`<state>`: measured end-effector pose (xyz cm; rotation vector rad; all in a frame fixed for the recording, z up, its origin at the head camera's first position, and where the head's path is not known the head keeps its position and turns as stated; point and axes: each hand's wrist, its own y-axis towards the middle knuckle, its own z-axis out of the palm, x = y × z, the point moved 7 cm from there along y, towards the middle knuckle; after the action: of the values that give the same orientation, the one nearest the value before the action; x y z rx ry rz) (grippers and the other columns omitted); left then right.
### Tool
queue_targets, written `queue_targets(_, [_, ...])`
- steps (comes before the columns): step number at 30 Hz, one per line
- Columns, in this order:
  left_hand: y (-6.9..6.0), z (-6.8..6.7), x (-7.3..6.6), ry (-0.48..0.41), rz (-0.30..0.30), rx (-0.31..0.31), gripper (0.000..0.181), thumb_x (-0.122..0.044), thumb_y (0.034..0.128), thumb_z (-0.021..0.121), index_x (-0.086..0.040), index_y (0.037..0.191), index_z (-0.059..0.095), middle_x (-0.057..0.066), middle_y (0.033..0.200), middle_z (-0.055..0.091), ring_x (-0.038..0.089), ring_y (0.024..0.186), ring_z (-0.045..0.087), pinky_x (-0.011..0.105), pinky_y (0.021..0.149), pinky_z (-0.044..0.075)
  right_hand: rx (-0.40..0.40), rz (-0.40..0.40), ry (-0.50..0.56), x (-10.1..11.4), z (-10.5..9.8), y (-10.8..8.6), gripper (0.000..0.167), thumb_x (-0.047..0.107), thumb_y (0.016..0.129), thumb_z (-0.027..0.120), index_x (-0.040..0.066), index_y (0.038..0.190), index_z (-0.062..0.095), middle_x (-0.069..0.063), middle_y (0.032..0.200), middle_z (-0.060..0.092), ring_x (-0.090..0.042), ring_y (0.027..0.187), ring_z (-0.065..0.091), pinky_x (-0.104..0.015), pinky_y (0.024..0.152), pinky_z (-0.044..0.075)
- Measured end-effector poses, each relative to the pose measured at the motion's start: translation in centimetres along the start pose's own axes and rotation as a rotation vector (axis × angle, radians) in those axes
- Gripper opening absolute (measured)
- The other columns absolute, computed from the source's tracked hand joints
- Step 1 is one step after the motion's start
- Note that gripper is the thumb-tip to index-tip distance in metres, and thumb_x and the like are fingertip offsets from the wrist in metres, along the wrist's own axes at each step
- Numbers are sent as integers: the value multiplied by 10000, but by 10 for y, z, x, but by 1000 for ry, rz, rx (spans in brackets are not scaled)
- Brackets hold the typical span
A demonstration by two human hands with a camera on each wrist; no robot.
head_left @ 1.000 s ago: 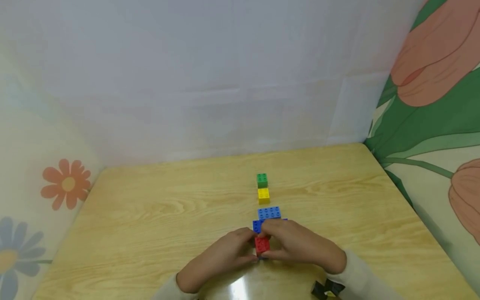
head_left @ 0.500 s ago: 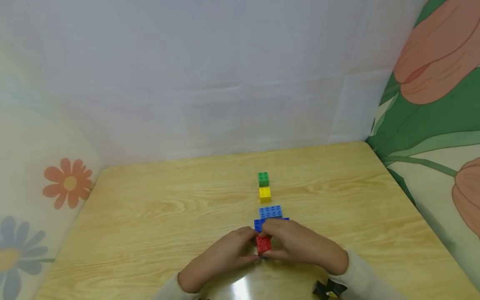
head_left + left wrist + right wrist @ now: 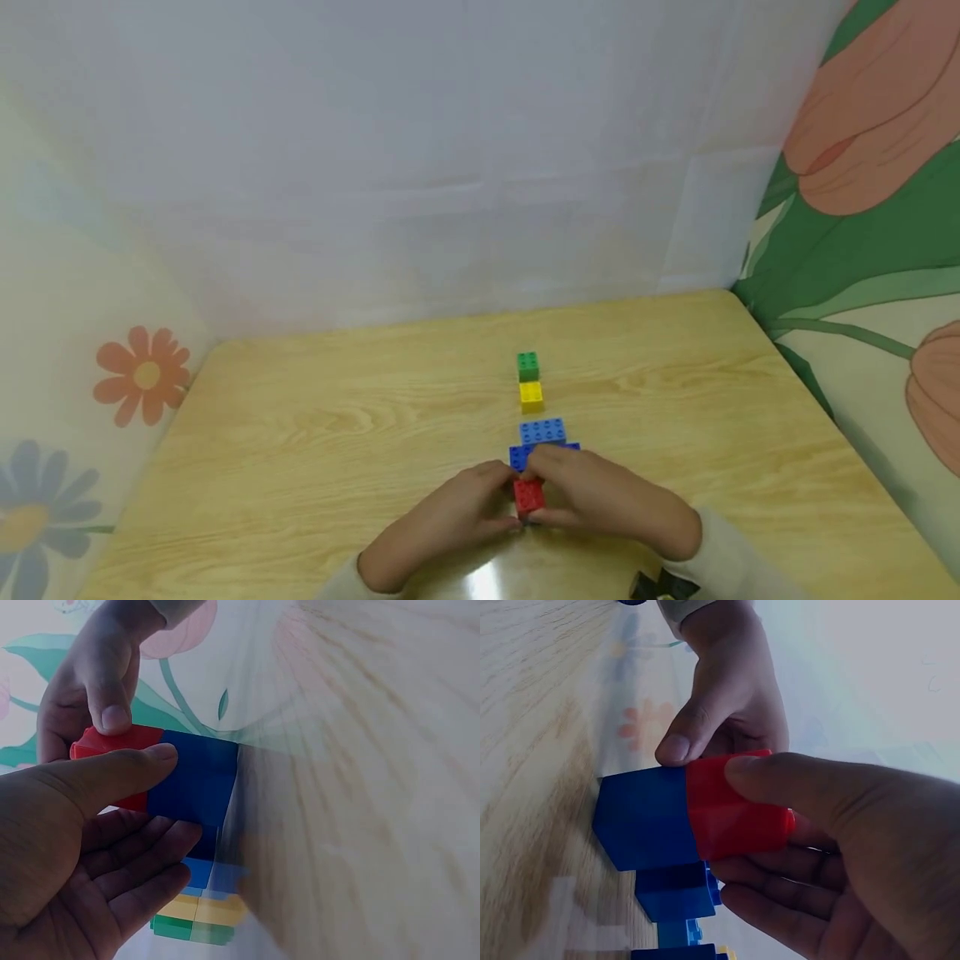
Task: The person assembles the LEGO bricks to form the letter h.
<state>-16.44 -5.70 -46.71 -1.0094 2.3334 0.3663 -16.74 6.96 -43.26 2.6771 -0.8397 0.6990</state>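
Note:
A red brick [image 3: 528,497] sits stacked on a blue brick [image 3: 193,776], which stands on the table. My right hand [image 3: 611,500] pinches the red brick [image 3: 735,810] between thumb and fingers. With its thumb on the side of the blue brick [image 3: 645,817] and fingers behind, my left hand [image 3: 442,521] grips the lower part of the stack. Just beyond lies a dark blue brick [image 3: 517,457], partly hidden by my right hand. Past it are a lighter blue brick [image 3: 543,431], a yellow brick [image 3: 531,397] and a green brick [image 3: 528,366], in a line.
Black pieces [image 3: 663,586] with a bit of yellow lie at the table's front edge by the right sleeve. The wooden table [image 3: 337,417] meets a white wall covering at the back, with flower-patterned panels at both sides.
Both hands keep their hold on the red and blue stack. The head view has shifted slightly; the bricks show no clear movement on the table.

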Motion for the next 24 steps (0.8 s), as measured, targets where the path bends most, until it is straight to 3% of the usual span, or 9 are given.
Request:
queue_targets(8, [0, 1, 2, -43, -52, 34, 455, -298, 850, 771, -156, 1246, 598, -112, 1107, 625, 35, 1016, 581, 261, 900, 495, 39, 34, 53, -6, -7, -4, 389, 509, 913, 624, 200, 1148, 620, 117, 1109, 599, -59, 976, 586, -229, 829, 508])
queue_targets(13, [-1, 0, 6, -21, -68, 53, 451, -287, 823, 795, -144, 1206, 605, -104, 1098, 623, 34, 1008, 577, 263, 894, 498, -11, 97, 57, -17, -23, -9, 438, 534, 949, 548, 175, 1186, 628, 73, 1113, 635, -92, 1006, 606, -290, 845, 527])
queue_targets(18, [-4, -4, 10, 4, -60, 31, 452, -279, 812, 798, -135, 1196, 611, -98, 1091, 628, 46, 1009, 586, 270, 909, 495, -81, 137, 25, -25, -38, -12, 414, 503, 969, 536, 172, 1201, 627, 66, 1116, 637, -99, 1029, 607, -316, 873, 524])
queue_targets(24, [-5, -14, 17, 33, -42, -4, 420, -260, 809, 792, -125, 1167, 621, -96, 1067, 627, 60, 998, 589, 276, 894, 501, -81, 179, 6, -29, -44, -12, 427, 470, 965, 566, 138, 1226, 627, 36, 1113, 643, -113, 1012, 612, -334, 859, 532])
